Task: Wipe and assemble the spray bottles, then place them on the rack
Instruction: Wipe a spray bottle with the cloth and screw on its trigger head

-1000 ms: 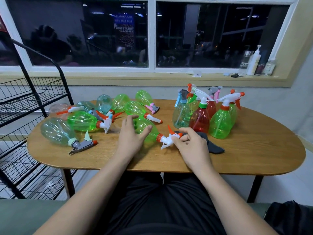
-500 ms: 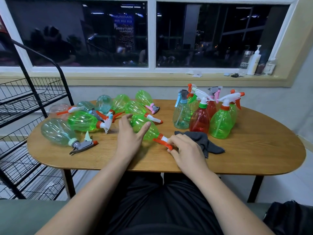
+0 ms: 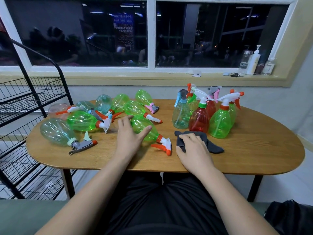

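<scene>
Two hands frame the translucent green plastic spray bottle lying on the wooden counter, its long axis running from the spread left grip on its body toward the nozzle beside the right grip, whose fingers bend over the dark grey cloth, pinch unclear

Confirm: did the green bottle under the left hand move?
Yes. The green bottle rolled in place: orange trigger pointed toward the window, now toward the near table edge.
</scene>
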`<state>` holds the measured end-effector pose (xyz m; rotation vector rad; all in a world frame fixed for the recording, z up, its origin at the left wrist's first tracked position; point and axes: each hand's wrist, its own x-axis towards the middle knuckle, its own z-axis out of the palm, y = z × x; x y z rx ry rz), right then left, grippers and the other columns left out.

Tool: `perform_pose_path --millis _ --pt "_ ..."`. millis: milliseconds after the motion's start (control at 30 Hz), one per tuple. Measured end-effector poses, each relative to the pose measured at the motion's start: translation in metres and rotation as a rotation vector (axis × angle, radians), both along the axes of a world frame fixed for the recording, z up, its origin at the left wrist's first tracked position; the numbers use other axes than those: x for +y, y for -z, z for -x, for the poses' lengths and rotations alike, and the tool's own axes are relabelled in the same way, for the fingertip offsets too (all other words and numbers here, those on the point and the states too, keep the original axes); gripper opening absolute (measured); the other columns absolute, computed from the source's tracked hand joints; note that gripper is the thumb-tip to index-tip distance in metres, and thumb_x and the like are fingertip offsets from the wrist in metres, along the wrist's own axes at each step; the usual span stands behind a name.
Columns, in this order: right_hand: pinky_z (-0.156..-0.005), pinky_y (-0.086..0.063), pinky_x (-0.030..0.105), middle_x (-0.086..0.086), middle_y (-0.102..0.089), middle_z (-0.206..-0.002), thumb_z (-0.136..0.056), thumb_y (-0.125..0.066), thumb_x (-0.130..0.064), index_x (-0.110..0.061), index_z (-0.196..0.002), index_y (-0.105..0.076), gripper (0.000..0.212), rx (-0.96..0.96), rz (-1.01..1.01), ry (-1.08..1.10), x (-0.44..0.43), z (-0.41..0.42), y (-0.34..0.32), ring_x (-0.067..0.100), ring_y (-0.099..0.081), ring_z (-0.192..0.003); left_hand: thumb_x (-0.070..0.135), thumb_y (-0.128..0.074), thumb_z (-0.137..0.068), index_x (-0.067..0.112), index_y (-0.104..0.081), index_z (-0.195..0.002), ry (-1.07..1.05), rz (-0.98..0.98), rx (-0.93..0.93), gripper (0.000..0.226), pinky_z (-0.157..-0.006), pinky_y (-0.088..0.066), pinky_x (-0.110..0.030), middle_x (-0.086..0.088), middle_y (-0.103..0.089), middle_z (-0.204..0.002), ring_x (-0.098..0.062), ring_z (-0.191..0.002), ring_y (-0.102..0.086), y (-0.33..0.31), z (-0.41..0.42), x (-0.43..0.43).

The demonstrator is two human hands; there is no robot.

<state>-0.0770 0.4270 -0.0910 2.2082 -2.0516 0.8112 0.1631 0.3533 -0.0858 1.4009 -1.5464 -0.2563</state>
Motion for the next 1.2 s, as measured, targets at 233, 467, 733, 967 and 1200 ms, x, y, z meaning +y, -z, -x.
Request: perform_pose_path --millis 233,467,733,967,1200 --pt "-0.087 -0.046 0.040 0.000 -0.066 -0.109 -0.105 -0.062 -0.027 -0.018 -0.103 -0.071 0.013 0.015 0.054 0.061 -0.012 0.003 0.000 0.025 -0.056 -0.108 0.064 -0.079 -0.083 0.014 -0.045 -0.148 0.001 0.004 -0.011 0.089 -0.108 -0.045 -0.036 -0.004 -0.042 -0.142 -0.020 -0.132 -0.048 0.000 0.000 0.001" --pt "-0.064 -0.045 0.045 0.002 -0.064 -0.079 -0.112 -0.050 -0.030 -0.019 -0.099 -0.051 0.017 -0.396 0.187 -0.051 -0.006 -0.014 -0.017 0.025 -0.060 -0.075 0.064 -0.081 -0.082 0.015 -0.045 -0.144 0.005 -0.004 -0.008 0.087 -0.100 -0.046 -0.034 -0.003 -0.045 -0.141 -0.021 -0.130 -0.051 -0.002 0.002 0.004" --pt "-0.069 -0.052 0.043 0.000 -0.070 -0.088 -0.114 -0.043 -0.033 -0.030 -0.122 -0.053 0.014 -0.439 0.080 -0.218 -0.003 -0.052 -0.017 0.017 -0.067 -0.080 0.065 -0.082 -0.080 0.017 -0.040 -0.142 0.041 -0.056 0.008 0.088 -0.096 -0.047 -0.036 -0.008 -0.060 -0.144 -0.029 -0.130 -0.060 -0.006 0.005 0.006" --pt "-0.129 0.001 0.024 -0.012 0.005 -0.177 -0.115 -0.029 -0.051 -0.025 -0.171 -0.004 0.067 0.006 -0.159 -0.407 0.008 -0.055 -0.008 0.000 0.010 -0.161 0.068 -0.077 -0.083 0.024 -0.033 -0.158 0.113 -0.018 -0.013 0.098 -0.106 -0.046 -0.037 -0.004 -0.049 -0.160 -0.023 -0.145 -0.049 -0.004 0.001 0.005" --pt "-0.129 0.008 0.023 -0.020 0.020 -0.172 -0.113 -0.024 -0.058 -0.030 -0.170 0.008 0.071 0.124 -0.202 -0.412 0.025 -0.042 -0.005 -0.008 0.023 -0.155 0.076 -0.073 -0.080 0.039 -0.040 -0.155 0.125 -0.013 -0.076 0.090 -0.100 -0.046 -0.035 -0.001 -0.054 -0.152 -0.021 -0.138 -0.054 -0.004 0.002 0.004"
